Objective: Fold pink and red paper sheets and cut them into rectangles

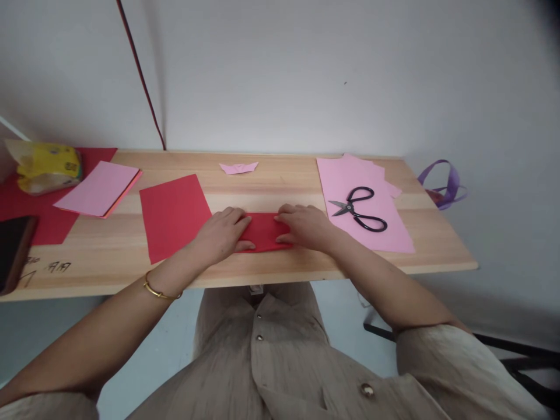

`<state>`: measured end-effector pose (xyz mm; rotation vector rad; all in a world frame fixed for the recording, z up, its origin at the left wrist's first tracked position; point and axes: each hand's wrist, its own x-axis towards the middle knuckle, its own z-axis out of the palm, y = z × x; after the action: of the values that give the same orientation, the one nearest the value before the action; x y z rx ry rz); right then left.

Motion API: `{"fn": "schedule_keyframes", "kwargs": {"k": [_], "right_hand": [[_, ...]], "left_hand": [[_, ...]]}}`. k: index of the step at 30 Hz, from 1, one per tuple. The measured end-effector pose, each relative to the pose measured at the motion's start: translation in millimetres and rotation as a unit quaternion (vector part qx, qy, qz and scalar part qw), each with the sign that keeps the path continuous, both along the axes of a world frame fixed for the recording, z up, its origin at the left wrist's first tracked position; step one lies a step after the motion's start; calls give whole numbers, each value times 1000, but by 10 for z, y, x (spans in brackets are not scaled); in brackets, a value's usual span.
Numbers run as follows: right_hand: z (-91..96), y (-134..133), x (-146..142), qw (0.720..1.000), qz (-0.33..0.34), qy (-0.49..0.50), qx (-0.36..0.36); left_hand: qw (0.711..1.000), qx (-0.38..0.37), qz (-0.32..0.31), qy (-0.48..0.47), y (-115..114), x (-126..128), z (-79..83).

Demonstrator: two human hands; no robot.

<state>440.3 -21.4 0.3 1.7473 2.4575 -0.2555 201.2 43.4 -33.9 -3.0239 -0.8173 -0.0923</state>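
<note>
A small folded red paper lies near the front edge of the wooden table. My left hand presses on its left end, fingers bent and held together with fingertips on the paper. My right hand presses on its right end in the same way, fingers curled onto the paper. The two hands nearly meet over the middle of the paper. A gold bangle sits on my left wrist.
A larger red sheet lies left of the hands. Black scissors rest on pink paper at the right. A small folded pink piece sits at the back. Pink sheets, a yellow tissue pack and a dark phone are at the left; purple ribbon at the right edge.
</note>
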Motion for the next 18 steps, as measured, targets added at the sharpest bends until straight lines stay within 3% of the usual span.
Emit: {"fn": "schedule_keyframes", "kwargs": {"k": [13,18], "right_hand": [[-163,-110,254,999,35,35,5],[-163,-108,253,999,36,29,3]], "left_hand": [[997,-63,-1,43,-39,-101,65],[999,-19,-42,26,-128,-119,73]]}}
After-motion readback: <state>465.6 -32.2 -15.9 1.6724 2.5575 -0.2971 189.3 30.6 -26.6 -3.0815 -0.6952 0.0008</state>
